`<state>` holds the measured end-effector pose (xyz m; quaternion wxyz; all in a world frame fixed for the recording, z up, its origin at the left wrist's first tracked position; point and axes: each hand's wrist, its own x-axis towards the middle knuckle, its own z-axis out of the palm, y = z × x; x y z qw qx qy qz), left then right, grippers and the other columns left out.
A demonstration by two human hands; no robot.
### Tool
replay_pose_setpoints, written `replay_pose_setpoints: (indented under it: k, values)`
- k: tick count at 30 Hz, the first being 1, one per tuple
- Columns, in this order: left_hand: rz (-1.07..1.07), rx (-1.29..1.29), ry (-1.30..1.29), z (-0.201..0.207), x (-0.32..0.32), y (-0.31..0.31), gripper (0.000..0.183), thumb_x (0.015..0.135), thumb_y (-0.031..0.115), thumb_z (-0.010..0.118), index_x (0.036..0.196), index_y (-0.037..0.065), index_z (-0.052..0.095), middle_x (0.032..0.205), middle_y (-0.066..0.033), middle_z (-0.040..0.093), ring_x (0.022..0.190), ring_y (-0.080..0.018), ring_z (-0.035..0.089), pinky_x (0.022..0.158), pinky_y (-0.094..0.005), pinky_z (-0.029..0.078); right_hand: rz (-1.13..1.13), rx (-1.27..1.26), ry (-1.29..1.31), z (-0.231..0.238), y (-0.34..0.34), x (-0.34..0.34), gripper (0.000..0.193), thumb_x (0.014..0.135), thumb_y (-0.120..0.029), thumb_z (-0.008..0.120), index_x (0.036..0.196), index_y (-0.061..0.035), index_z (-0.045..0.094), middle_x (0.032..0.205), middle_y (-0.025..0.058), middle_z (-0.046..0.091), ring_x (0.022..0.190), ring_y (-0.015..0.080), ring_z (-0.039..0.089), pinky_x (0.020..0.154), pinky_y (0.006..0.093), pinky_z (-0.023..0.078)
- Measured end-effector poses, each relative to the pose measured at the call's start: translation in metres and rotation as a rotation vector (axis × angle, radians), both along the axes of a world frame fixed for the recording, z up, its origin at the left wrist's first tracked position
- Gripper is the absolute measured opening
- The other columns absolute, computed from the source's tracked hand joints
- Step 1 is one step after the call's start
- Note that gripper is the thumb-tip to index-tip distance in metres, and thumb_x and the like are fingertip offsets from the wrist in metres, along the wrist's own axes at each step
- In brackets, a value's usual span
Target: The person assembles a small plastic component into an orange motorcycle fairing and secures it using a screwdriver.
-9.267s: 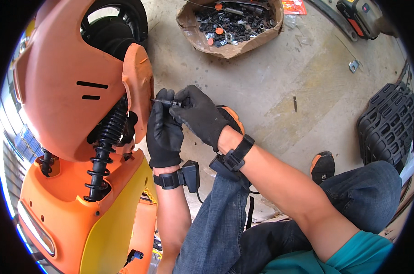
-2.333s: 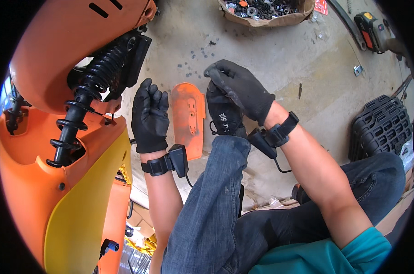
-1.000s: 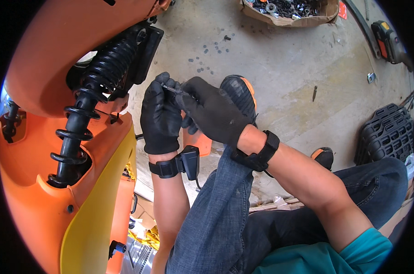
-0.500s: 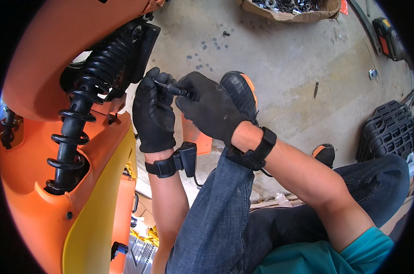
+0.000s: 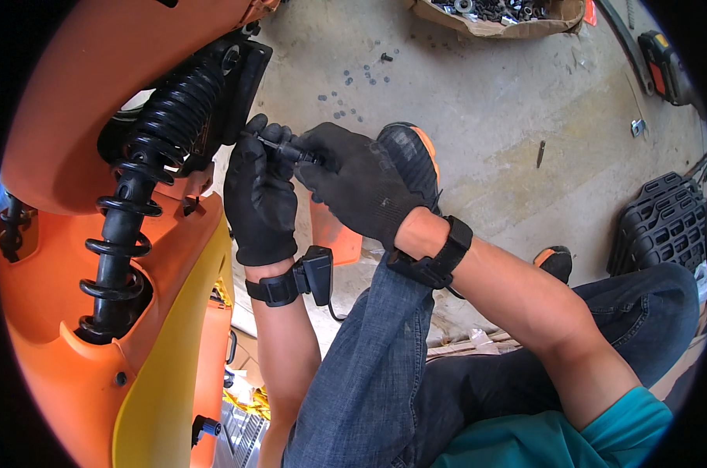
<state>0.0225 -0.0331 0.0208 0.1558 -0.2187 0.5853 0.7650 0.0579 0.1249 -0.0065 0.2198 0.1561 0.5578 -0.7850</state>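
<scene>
The right hand wraps its fingers round the small black tool, which points at the left hand, whose fingers bend by its thin end (can't tell if they pinch). It looks light and hard, best held by its fat handle.

L hand gloved, upright atop near-vert. L forearm, fingers up & part-bent. R hand, also gloved, fingers curled in, held close beside L fingers. R forearm slants across, elbow bent.
</scene>
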Motion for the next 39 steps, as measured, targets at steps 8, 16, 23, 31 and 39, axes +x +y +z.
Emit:
replay_pose_setpoints:
  k: [8, 16, 23, 31, 39]
  values:
    - [0.031, 0.015, -0.001, 0.001, -0.002, 0.001, 0.037, 0.103, 0.02, 0.059, 0.13, -0.004, 0.058, 0.113, -0.0118, 0.068, 0.108, -0.0224, 0.064, 0.099, -0.035, 0.051, -0.022, 0.07, 0.061, 0.004, 0.001, 0.001, 0.021, 0.093, -0.014, 0.063, 0.107, 0.0011, 0.064, 0.084, 0.0132, 0.068, 0.071, 0.0192, 0.064, 0.072, 0.0361, 0.052]
    - [-0.036, 0.072, -0.044, 0.003, -0.002, -0.003, 0.042, 0.105, 0.022, 0.056, 0.137, -0.005, 0.053, 0.12, -0.0134, 0.066, 0.115, -0.0238, 0.062, 0.103, -0.037, 0.049, 0.027, -0.308, -0.133, -0.003, 0.006, -0.003, 0.026, 0.102, -0.026, 0.056, 0.101, -0.0015, 0.065, 0.078, 0.0048, 0.065, 0.061, 0.0089, 0.057, 0.054, 0.0254, 0.047]
    - [-0.122, -0.076, -0.111, 0.012, 0.01, 0.013, 0.045, 0.109, 0.026, 0.045, 0.14, -0.007, 0.051, 0.126, -0.016, 0.066, 0.112, -0.0203, 0.064, 0.095, -0.029, 0.051, 0.043, -0.574, -0.251, -0.013, 0.006, -0.003, 0.042, 0.105, -0.041, 0.053, 0.095, -0.0021, 0.064, 0.077, 0.0024, 0.063, 0.058, 0.0068, 0.054, 0.051, 0.0233, 0.044]
    - [-0.17, -0.17, -0.064, 0.007, 0.005, 0.01, 0.041, 0.108, 0.022, 0.046, 0.136, -0.007, 0.055, 0.121, -0.0167, 0.068, 0.108, -0.0199, 0.065, 0.095, -0.0297, 0.052, -0.07, -0.321, -0.212, 0.0, 0.0, 0.002, 0.031, 0.099, -0.03, 0.062, 0.103, 0.0011, 0.059, 0.08, 0.0083, 0.063, 0.067, 0.0137, 0.061, 0.06, 0.0295, 0.05]
    - [-0.161, -0.129, -0.045, 0.007, 0.007, 0.008, 0.041, 0.108, 0.021, 0.047, 0.135, -0.008, 0.055, 0.12, -0.0164, 0.068, 0.112, -0.0219, 0.066, 0.1, -0.0319, 0.051, 0.039, -0.291, -0.234, -0.002, 0.003, 0.007, 0.03, 0.096, -0.02, 0.066, 0.118, -0.0014, 0.057, 0.097, 0.0082, 0.065, 0.069, 0.0084, 0.062, 0.058, 0.0268, 0.051]
